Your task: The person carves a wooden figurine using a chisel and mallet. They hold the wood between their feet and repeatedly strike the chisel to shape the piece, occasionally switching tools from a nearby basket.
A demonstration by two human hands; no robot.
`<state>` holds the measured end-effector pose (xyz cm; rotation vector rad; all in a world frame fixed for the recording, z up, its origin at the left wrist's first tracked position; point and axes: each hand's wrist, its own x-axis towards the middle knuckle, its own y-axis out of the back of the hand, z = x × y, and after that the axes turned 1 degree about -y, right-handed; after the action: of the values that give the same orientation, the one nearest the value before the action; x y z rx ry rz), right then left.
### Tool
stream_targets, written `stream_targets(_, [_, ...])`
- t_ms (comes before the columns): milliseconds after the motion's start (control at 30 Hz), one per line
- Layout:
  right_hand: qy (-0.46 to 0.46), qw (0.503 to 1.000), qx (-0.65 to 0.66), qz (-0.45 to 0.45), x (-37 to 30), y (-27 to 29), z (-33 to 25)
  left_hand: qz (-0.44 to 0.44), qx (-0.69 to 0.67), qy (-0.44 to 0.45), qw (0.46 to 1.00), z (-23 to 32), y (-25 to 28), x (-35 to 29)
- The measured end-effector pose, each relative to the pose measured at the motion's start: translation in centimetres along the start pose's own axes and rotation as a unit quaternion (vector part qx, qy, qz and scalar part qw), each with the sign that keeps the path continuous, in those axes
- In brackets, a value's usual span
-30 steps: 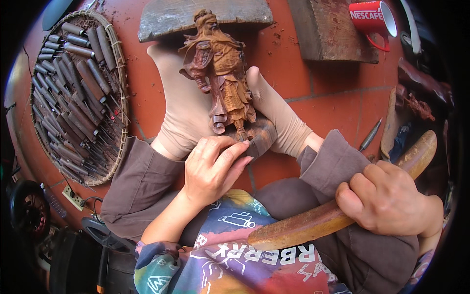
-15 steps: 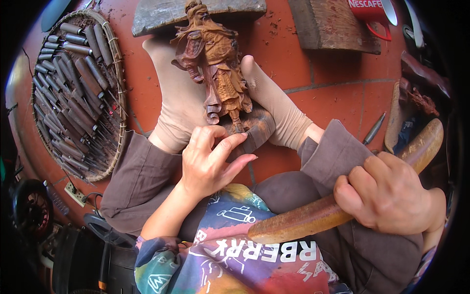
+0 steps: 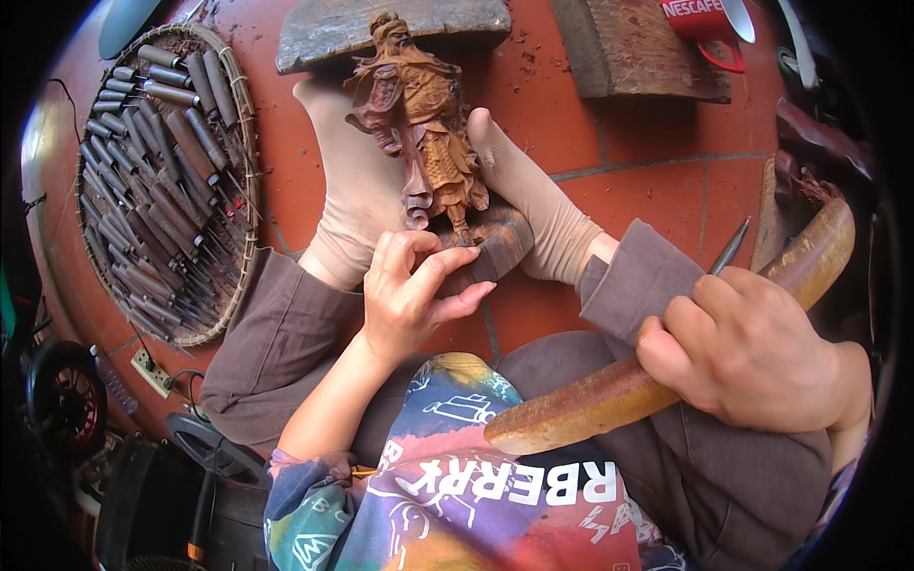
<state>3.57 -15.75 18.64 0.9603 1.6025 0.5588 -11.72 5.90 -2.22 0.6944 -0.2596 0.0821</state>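
A carved wooden statue [image 3: 433,114] of a robed, bearded figure stands between my two socked feet, on a dark rounded base [image 3: 505,243]. At the near edge of that base is my left hand [image 3: 405,295], its fingers bent and apart, the index fingertip touching the base by the statue's foot. The thumb sticks out free, and I see no tool in this hand, though some fingertips are partly hidden. My right hand [image 3: 752,352] is closed round the middle of a long, curved wooden club [image 3: 581,409], held slantwise over my right thigh.
On the left lies a round wicker tray [image 3: 249,190] full of chisels [image 3: 157,195]. A wooden block [image 3: 400,36] sits behind the statue, and another block [image 3: 647,57] at the far right bears a red mug [image 3: 709,29]. A dark pointed tool [image 3: 731,246] lies beyond my right hand.
The whole view has shifted slightly. My left hand stays at the base with its fingers much the same, and my right hand still grips the club, which has tilted a little.
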Motion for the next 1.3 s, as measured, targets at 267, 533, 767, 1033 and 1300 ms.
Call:
stream_targets(267, [0.006, 1.0, 0.007, 0.002, 0.2, 0.1, 0.0, 0.015, 0.008, -0.003, 1.0, -0.1, -0.2, -0.1])
stream_targets(533, [0.014, 1.0, 0.016, -0.002, 0.5, 0.3, 0.0, 0.026, 0.007, -0.016, 1.0, -0.3, -0.3, -0.1])
stream_targets(767, [0.004, 1.0, 0.019, 0.001, 0.6, 0.2, 0.0, 0.026, -0.003, -0.01, 1.0, -0.4, -0.3, -0.2])
stream_targets(1033, [0.012, 1.0, -0.028, 0.001, 0.9, 0.8, -0.4, 0.034, -0.013, -0.031, 0.999, -0.6, -0.3, -0.3])
stream_targets(1300, [-0.006, 1.0, -0.029, -0.004, 0.4, 1.0, -0.7, 0.003, -0.018, 0.024, 1.0, -1.0, 6.5, 1.0])
